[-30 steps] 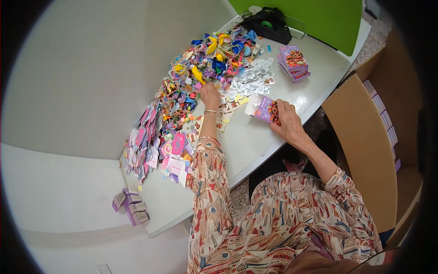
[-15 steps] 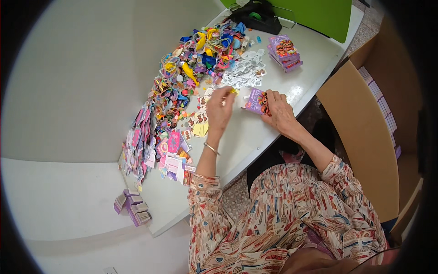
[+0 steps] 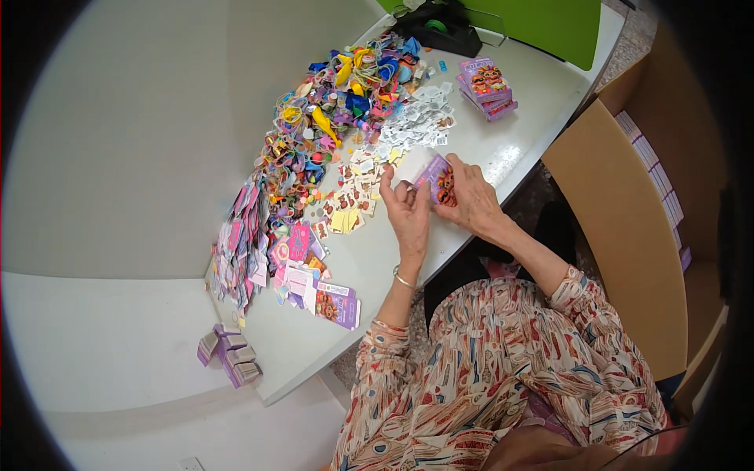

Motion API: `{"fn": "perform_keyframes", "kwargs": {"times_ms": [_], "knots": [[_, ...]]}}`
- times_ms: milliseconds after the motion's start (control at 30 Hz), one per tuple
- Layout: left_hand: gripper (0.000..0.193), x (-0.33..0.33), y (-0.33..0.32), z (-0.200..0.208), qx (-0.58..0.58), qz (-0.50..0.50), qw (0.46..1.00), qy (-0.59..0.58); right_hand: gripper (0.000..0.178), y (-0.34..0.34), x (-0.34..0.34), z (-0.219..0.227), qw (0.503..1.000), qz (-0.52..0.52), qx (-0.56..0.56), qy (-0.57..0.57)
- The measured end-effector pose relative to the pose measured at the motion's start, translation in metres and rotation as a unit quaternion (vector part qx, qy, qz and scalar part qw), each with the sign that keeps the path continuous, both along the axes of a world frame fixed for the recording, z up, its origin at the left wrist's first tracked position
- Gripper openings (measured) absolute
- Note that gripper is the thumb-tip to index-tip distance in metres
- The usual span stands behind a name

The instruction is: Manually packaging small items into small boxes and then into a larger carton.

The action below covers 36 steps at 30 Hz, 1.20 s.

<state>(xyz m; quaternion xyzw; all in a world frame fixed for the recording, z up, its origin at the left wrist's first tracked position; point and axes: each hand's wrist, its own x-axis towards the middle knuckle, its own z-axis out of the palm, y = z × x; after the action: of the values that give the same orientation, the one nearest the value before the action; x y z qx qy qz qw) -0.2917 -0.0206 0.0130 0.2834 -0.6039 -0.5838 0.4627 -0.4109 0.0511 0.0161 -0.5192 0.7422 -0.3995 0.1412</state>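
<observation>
A small purple printed carton (image 3: 442,182) is held at its right side by my right hand (image 3: 475,198), with a white flap raised at its far left end. My left hand (image 3: 408,218) is at the carton's left end, fingers apart and partly bent, its thumb against or just beside the carton. I see nothing held in it. Small picture cards (image 3: 353,192) and a few yellow slips (image 3: 344,221) lie left of that hand. White paper pieces (image 3: 420,122) are heaped just beyond the carton.
A pile of colourful trinkets and balloons (image 3: 330,118) runs along the wall. Bagged pink items (image 3: 239,243) and a flat purple carton (image 3: 338,306) lie nearer. Purple boxes (image 3: 487,82) are stacked at the back right, beside a black tape dispenser (image 3: 440,31). A large cardboard box (image 3: 620,228) stands right.
My left hand has moved right to the carton's end, and the yellow thing in its fingers no longer shows. The carton has tilted, with its white flap now visible.
</observation>
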Motion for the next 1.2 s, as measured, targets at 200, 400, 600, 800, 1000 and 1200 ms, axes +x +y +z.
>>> {"fn": "perform_keyframes", "kwargs": {"times_ms": [200,400,600,800,1000,1200], "knots": [[0.060,0.007,0.000,0.001,-0.051,-0.010,0.997,-0.063,0.097,0.002,-0.004,-0.001,0.998,0.040,-0.039,0.035],[0.052,0.009,0.007,-0.003,-0.085,0.005,0.995,-0.059,0.099,0.003,-0.008,-0.004,0.992,0.081,-0.071,0.070],[0.044,0.024,-0.001,-0.007,-0.085,-0.031,0.983,-0.162,0.093,0.001,-0.019,0.004,0.988,0.133,-0.013,0.082],[0.044,0.035,-0.011,0.000,-0.169,-0.105,0.949,-0.246,0.086,-0.004,-0.020,-0.006,0.980,0.167,-0.065,0.090],[0.046,0.020,0.010,0.017,-0.326,-0.061,0.904,-0.269,0.082,-0.008,-0.022,-0.007,0.963,0.205,-0.146,0.099],[0.043,0.020,0.018,0.018,-0.353,-0.052,0.895,-0.267,0.091,-0.003,-0.024,-0.014,0.972,0.200,-0.108,0.060]]}}
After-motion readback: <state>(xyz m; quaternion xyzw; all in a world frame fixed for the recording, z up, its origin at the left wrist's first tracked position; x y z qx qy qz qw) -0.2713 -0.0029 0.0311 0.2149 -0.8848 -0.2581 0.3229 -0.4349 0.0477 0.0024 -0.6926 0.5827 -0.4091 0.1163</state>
